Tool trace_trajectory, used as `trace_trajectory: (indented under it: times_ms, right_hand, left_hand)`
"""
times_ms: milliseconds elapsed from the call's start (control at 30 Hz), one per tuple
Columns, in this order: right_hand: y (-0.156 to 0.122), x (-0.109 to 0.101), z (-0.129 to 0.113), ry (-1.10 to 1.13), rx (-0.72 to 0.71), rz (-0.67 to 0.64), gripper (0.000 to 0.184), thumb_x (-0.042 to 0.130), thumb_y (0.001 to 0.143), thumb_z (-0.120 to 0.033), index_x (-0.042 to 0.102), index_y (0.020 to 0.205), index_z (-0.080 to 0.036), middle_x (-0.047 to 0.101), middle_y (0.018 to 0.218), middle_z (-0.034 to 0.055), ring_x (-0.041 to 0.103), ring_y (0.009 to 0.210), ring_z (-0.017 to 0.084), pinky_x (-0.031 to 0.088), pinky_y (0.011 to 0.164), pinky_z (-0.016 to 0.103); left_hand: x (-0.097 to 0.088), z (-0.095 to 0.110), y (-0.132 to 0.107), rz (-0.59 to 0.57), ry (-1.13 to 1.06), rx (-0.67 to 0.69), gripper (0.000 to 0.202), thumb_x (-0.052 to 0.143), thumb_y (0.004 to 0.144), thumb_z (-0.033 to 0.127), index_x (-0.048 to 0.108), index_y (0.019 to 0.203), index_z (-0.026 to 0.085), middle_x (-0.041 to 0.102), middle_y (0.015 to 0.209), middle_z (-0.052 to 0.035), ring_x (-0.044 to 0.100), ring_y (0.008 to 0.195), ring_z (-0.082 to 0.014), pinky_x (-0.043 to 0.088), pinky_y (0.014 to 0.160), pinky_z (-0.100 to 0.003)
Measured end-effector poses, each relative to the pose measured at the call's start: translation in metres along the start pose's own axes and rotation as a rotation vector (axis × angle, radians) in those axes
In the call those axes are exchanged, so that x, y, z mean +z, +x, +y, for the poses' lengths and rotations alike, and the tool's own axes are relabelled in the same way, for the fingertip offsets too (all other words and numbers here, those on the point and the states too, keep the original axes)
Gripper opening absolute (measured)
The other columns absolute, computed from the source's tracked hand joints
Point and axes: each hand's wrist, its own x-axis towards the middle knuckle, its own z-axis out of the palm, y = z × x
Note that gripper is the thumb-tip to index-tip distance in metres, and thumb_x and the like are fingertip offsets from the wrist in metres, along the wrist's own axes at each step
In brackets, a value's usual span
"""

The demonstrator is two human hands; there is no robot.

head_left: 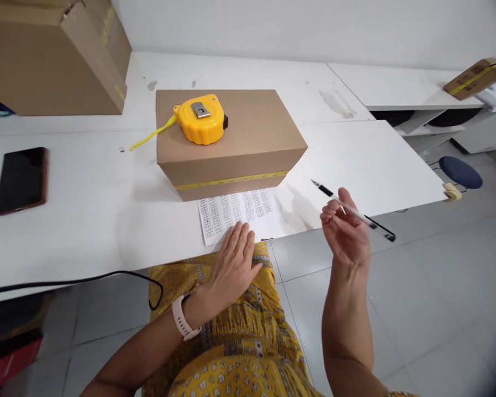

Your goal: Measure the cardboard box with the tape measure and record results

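Observation:
My right hand (346, 231) is raised off the front edge of the white table (86, 209), its fingers closed on a white and black pen (353, 210) whose tip points up and left. My left hand (233, 262) lies flat, fingers stretched out, on the near edge of a sheet of paper (240, 212) filled with handwritten rows. The sheet is partly tucked under a closed cardboard box (248, 132) with a yellow tape band. A yellow tape measure (200, 117) sits on the box top, its yellow blade trailing left onto the table.
A black phone (21, 179) lies at the table's left. A large cardboard box (53, 55) stands at the back left. A black cable (86, 278) runs along the front edge. To the right are a blue stool (461, 172) and a flat box (477, 77) on another desk.

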Motion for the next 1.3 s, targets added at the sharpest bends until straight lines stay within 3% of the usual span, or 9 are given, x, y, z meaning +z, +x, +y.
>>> trace_trajectory:
  times_ms: [100, 167, 300, 367, 467, 567, 733, 967, 1300]
  right_hand:
    - [-0.016, 0.014, -0.006, -0.038, -0.05, 0.024, 0.036, 0.06, 0.086, -0.063, 0.066, 0.106, -0.033, 0.047, 0.073, 0.0002, 0.053, 0.068, 0.018, 0.049, 0.064, 0.037]
    - [-0.02, 0.031, -0.009, -0.007, -0.006, 0.031, 0.043, 0.047, 0.091, -0.07, 0.063, 0.092, -0.03, 0.039, 0.064, -0.0024, 0.048, 0.058, 0.016, 0.047, 0.059, 0.034]
    - [-0.014, 0.062, -0.009, 0.035, 0.17, -0.14, 0.062, 0.039, 0.089, -0.08, 0.066, 0.106, -0.026, 0.06, 0.071, 0.0027, 0.061, 0.071, 0.02, 0.053, 0.068, 0.037]
    - [-0.007, 0.072, -0.005, -0.004, 0.242, -0.248, 0.062, 0.058, 0.082, -0.077, 0.066, 0.115, -0.025, 0.068, 0.082, 0.0048, 0.065, 0.078, 0.021, 0.054, 0.068, 0.035]
    - [0.002, 0.079, 0.007, -0.096, 0.301, -0.237, 0.045, 0.076, 0.075, -0.064, 0.067, 0.091, -0.023, 0.059, 0.065, -0.0017, 0.053, 0.057, 0.014, 0.043, 0.05, 0.027]
    - [0.007, 0.081, 0.016, -0.139, 0.179, -0.112, 0.046, 0.068, 0.083, -0.064, 0.054, 0.071, -0.022, 0.048, 0.059, -0.0049, 0.041, 0.052, 0.01, 0.036, 0.048, 0.025]
    - [0.01, 0.079, 0.021, -0.104, 0.185, -0.195, 0.042, 0.076, 0.077, -0.059, 0.058, 0.09, -0.023, 0.061, 0.072, -0.0022, 0.053, 0.06, 0.012, 0.044, 0.055, 0.026]
    - [0.01, 0.08, 0.023, -0.265, 0.083, -0.115, 0.034, 0.067, 0.085, -0.042, 0.046, 0.068, -0.023, 0.044, 0.056, -0.0066, 0.039, 0.051, 0.009, 0.034, 0.049, 0.024]
    - [0.007, 0.08, 0.026, -0.297, 0.072, -0.141, 0.029, 0.062, 0.088, -0.036, 0.043, 0.068, -0.024, 0.042, 0.056, -0.0066, 0.039, 0.05, 0.01, 0.032, 0.047, 0.024]
  left_hand:
    - [0.009, 0.017, 0.02, -0.031, -0.04, 0.036, 0.07, 0.061, 0.096, 0.042, 0.043, 0.148, -0.002, 0.041, 0.158, -0.0249, 0.032, 0.152, -0.0345, 0.03, 0.126, -0.049]
    - [0.018, 0.028, 0.033, -0.058, -0.027, 0.04, 0.075, 0.064, 0.094, 0.042, 0.041, 0.15, -0.003, 0.04, 0.159, -0.0254, 0.033, 0.151, -0.0348, 0.029, 0.126, -0.049]
    - [0.039, 0.041, 0.043, -0.06, 0.057, 0.007, 0.071, 0.059, 0.096, 0.036, 0.04, 0.151, -0.003, 0.039, 0.159, -0.0266, 0.039, 0.148, -0.0361, 0.029, 0.126, -0.051]
    - [0.045, 0.043, 0.042, -0.029, 0.077, 0.003, 0.064, 0.054, 0.098, 0.031, 0.041, 0.151, -0.001, 0.041, 0.158, -0.0245, 0.039, 0.148, -0.0348, 0.029, 0.126, -0.05]
    - [0.05, 0.041, 0.038, 0.0, 0.085, -0.001, 0.058, 0.05, 0.099, 0.026, 0.045, 0.15, 0.001, 0.045, 0.157, -0.0222, 0.041, 0.148, -0.033, 0.031, 0.126, -0.048]
    - [0.05, 0.041, 0.037, 0.01, 0.092, -0.019, 0.057, 0.049, 0.099, 0.026, 0.046, 0.15, 0.003, 0.045, 0.157, -0.0205, 0.041, 0.148, -0.0326, 0.034, 0.125, -0.048]
    - [0.051, 0.043, 0.038, 0.015, 0.083, -0.031, 0.058, 0.049, 0.099, 0.026, 0.045, 0.152, 0.004, 0.044, 0.158, -0.0208, 0.042, 0.147, -0.0324, 0.034, 0.124, -0.048]
    - [0.052, 0.042, 0.038, 0.007, 0.055, -0.036, 0.057, 0.048, 0.1, 0.027, 0.044, 0.152, 0.004, 0.044, 0.158, -0.0203, 0.042, 0.147, -0.0312, 0.033, 0.124, -0.047]
    - [0.051, 0.042, 0.039, 0.076, 0.055, -0.032, 0.053, 0.049, 0.099, 0.025, 0.05, 0.147, 0.003, 0.052, 0.152, -0.0196, 0.047, 0.143, -0.0314, 0.036, 0.122, -0.047]
